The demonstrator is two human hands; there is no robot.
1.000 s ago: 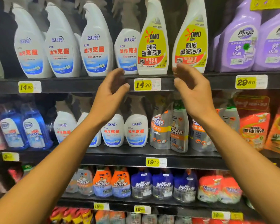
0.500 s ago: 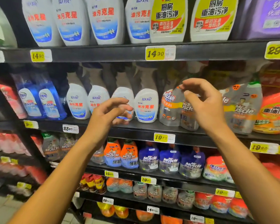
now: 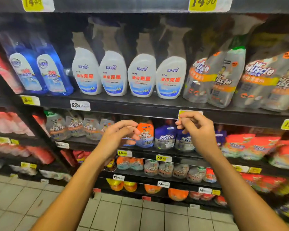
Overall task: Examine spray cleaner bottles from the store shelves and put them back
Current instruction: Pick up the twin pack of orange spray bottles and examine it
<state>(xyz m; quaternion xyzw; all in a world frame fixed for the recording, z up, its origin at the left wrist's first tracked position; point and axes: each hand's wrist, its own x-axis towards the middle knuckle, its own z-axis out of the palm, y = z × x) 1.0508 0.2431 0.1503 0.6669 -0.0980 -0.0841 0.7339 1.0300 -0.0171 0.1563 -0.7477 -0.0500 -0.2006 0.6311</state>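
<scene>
Both my hands hover in front of a lower shelf and hold nothing. My left hand (image 3: 118, 135) has loosely curled fingers just left of an orange-topped Mr Muscle spray bottle (image 3: 145, 135). My right hand (image 3: 197, 129) hangs with relaxed, bent fingers in front of the blue-topped Mr Muscle bottles (image 3: 165, 137). One shelf higher stand several white spray bottles with red lettering (image 3: 141, 75), with two blue bottles (image 3: 40, 70) to their left and grey Mr Muscle refill pouches (image 3: 212, 77) to their right.
Black shelf edges (image 3: 140, 105) carry yellow and white price tags (image 3: 80, 105). Red bottles (image 3: 5, 124) fill the unit at left, red-orange packs (image 3: 250, 145) the right. Lower shelves hold small orange and grey bottles (image 3: 165, 170). Pale floor tiles (image 3: 140, 217) lie below.
The view and both hands have dropped from the top shelf with the yellow bottles down to the third shelf. Neither hand has taken hold of anything.
</scene>
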